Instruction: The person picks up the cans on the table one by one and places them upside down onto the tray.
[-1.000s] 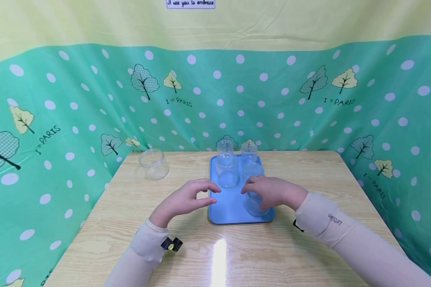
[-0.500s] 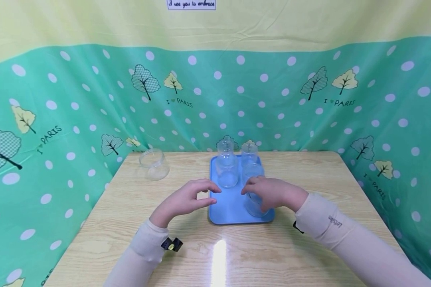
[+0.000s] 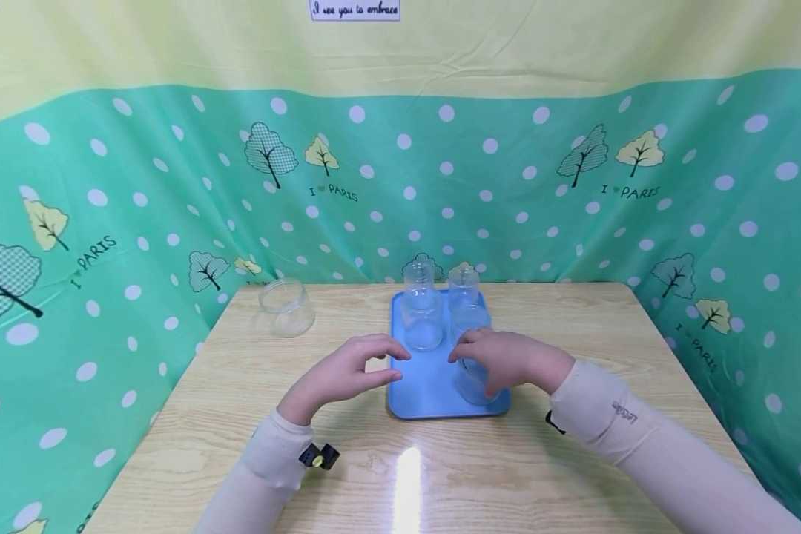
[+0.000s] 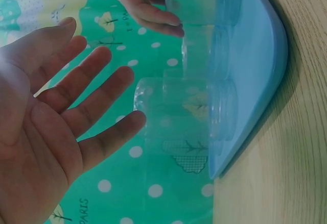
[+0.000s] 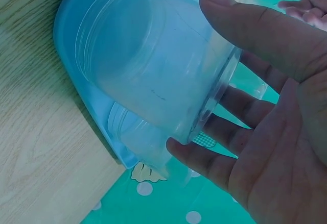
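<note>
My right hand spans a clear jar at the front right of a blue tray; thumb and fingers grip it near its top end. In the right wrist view the ridged end of this jar faces the tray. My left hand hovers by the tray's left edge, fingers spread apart, holding nothing. In the left wrist view its palm and straight fingers show plainly. Behind the hands, several more clear jars stand on the tray, among them a wide one on the left.
Off to the left on the wooden table stands another wide clear jar. A narrower jar is at the tray's back right. A green dotted curtain hangs behind the table and along its sides.
</note>
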Demonstrator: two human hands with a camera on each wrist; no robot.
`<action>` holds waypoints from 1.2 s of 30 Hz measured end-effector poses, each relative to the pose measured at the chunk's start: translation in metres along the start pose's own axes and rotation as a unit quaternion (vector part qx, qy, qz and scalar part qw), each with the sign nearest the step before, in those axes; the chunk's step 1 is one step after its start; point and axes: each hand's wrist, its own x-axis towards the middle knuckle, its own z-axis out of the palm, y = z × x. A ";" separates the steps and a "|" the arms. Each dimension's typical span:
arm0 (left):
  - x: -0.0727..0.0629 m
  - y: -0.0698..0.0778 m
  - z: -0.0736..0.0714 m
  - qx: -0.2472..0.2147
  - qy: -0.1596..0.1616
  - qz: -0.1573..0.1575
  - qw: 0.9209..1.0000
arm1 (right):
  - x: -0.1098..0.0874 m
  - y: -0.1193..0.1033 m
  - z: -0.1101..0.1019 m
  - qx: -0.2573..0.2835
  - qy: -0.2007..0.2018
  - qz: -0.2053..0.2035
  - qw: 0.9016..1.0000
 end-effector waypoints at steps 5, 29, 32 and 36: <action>0.000 0.000 0.000 0.004 0.001 -0.001 1.000 | -0.001 -0.001 -0.002 0.002 0.005 -0.003 1.000; -0.001 0.002 -0.001 -0.002 -0.001 0.012 1.000 | -0.010 0.003 0.005 0.025 0.087 -0.045 0.995; 0.000 0.001 0.000 -0.001 -0.002 0.011 1.000 | -0.012 0.004 0.007 0.023 0.106 -0.049 0.993; 0.001 0.002 0.001 0.003 -0.001 0.008 1.000 | -0.015 0.005 0.010 0.022 0.134 -0.060 0.989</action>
